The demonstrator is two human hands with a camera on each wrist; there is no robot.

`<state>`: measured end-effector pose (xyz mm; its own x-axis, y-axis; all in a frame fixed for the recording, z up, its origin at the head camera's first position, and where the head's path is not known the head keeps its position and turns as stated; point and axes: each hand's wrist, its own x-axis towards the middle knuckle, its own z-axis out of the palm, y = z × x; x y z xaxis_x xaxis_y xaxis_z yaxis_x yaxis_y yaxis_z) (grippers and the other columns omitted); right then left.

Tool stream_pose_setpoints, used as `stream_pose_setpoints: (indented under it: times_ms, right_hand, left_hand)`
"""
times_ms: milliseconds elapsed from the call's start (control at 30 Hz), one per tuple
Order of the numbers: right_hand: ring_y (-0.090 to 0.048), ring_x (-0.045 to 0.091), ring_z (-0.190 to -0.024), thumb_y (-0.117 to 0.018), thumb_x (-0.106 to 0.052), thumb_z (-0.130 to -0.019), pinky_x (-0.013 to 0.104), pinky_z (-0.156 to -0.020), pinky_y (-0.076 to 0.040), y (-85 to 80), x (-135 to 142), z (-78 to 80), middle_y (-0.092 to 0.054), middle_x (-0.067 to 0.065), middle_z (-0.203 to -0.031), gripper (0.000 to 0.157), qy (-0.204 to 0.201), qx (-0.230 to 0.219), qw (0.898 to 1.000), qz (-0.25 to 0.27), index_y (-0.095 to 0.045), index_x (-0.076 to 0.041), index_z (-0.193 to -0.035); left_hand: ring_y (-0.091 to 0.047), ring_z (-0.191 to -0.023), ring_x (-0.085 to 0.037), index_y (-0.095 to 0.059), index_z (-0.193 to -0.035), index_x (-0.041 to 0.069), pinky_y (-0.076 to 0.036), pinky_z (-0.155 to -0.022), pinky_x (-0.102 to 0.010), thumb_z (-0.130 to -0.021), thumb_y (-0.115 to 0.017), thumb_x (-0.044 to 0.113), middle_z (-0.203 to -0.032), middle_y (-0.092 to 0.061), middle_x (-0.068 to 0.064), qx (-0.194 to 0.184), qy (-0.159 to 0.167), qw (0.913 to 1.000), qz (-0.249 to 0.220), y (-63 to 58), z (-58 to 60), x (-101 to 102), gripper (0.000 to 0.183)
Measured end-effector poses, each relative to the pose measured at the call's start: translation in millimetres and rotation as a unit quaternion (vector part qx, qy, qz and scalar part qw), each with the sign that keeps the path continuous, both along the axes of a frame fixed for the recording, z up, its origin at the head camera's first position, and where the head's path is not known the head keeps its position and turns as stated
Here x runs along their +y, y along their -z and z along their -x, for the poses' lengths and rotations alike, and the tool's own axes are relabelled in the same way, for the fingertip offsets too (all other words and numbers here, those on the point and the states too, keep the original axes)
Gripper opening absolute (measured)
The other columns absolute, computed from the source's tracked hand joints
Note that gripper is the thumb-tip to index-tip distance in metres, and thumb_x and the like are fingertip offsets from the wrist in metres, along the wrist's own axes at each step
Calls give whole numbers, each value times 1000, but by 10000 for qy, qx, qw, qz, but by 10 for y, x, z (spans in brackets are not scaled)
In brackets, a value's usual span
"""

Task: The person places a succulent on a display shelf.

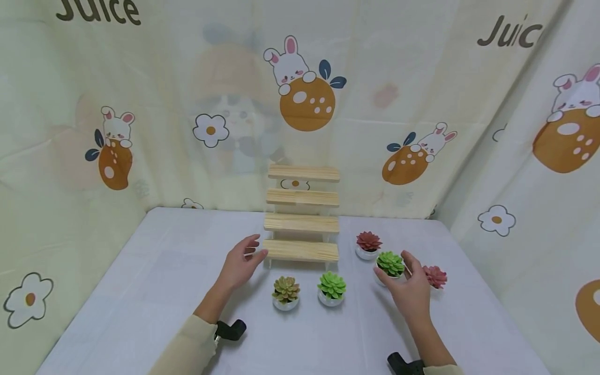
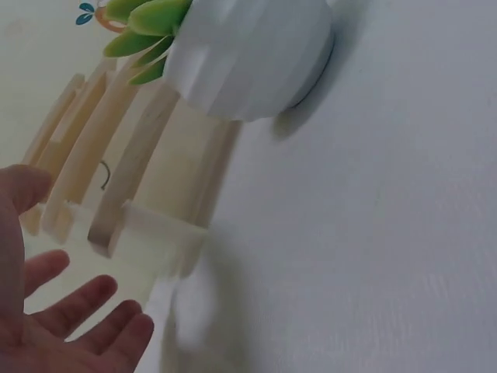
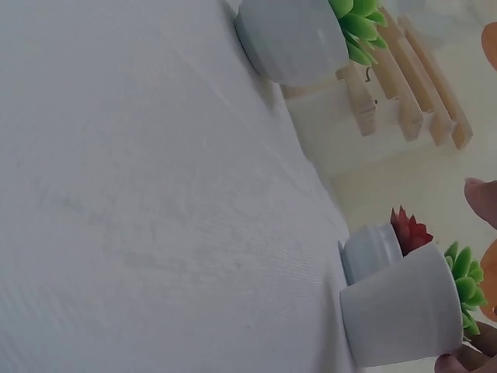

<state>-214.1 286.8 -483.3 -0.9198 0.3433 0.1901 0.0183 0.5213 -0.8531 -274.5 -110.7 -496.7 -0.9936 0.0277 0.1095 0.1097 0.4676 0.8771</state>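
Note:
My right hand is spread around a green succulent in a white pot. Its fingertips are right at the pot's edge, while the thumb stands apart from it in the right wrist view. At the left end of a wooden four-step shelf, my left hand hovers with relaxed fingers and nothing in them. A red succulent stands just behind the green one, and a pinkish-red succulent is partly hidden beside my right hand.
In front of the shelf, an olive-brown succulent and a bright green succulent stand in white pots. The table has a white cover. A patterned curtain hangs behind and along the sides.

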Motion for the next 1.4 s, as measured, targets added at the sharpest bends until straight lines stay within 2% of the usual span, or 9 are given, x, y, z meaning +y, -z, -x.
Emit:
stream_pose_setpoints:
  times_ms: [100,333,533,667,900,1400]
  right_hand:
    - [-40,38,-149,-87,-43,-82,51,-119,-39,29,-16,8,-42,18,-160,98,25,-42,10000,84,-36,-5,-157]
    - [-37,39,-149,-85,-42,-84,52,-120,-39,104,4,42,-38,22,-161,100,72,-277,9993,234,-31,0,-158]
    - [-41,43,-146,-83,-41,-87,54,-118,-42,159,47,68,-37,26,-160,100,183,-674,9973,224,-28,2,-158]
    - [-44,44,-143,-81,-42,-88,56,-116,-44,182,61,94,-39,29,-158,99,218,-888,9957,121,-28,2,-158]
    - [-43,44,-143,-81,-42,-88,56,-117,-42,161,48,95,-38,32,-157,102,131,-1088,9937,216,-24,4,-159]
    - [-44,44,-143,-82,-43,-87,55,-118,-42,245,97,130,-41,32,-155,102,111,-1023,9945,200,-27,7,-157]
  left_hand:
    - [-62,-125,-36,-50,-150,8,-55,-105,-52,-99,-69,33,-136,-63,-17,-165,-20,9998,-136,7,23,38,60]
    - [-69,-110,-28,-51,-148,4,-64,-87,-37,-99,-70,25,-129,-65,-19,-671,-105,9951,-725,30,105,86,57]
    - [-72,-98,-22,-54,-145,0,-65,-84,-34,-97,-71,16,-126,-63,-22,-926,-99,9865,-1344,40,176,102,53]
    - [-71,-96,-21,-56,-142,0,-65,-83,-33,-97,-71,12,-123,-62,-21,-1037,-85,9814,-1616,51,213,108,49]
    - [-69,-95,-20,-59,-140,1,-65,-81,-33,-96,-72,9,-119,-61,-19,-1155,-131,9778,-1745,37,244,115,46]
    - [-68,-98,-20,-63,-137,5,-65,-81,-31,-95,-73,11,-120,-64,-17,-1276,-269,9771,-1680,48,292,124,43]
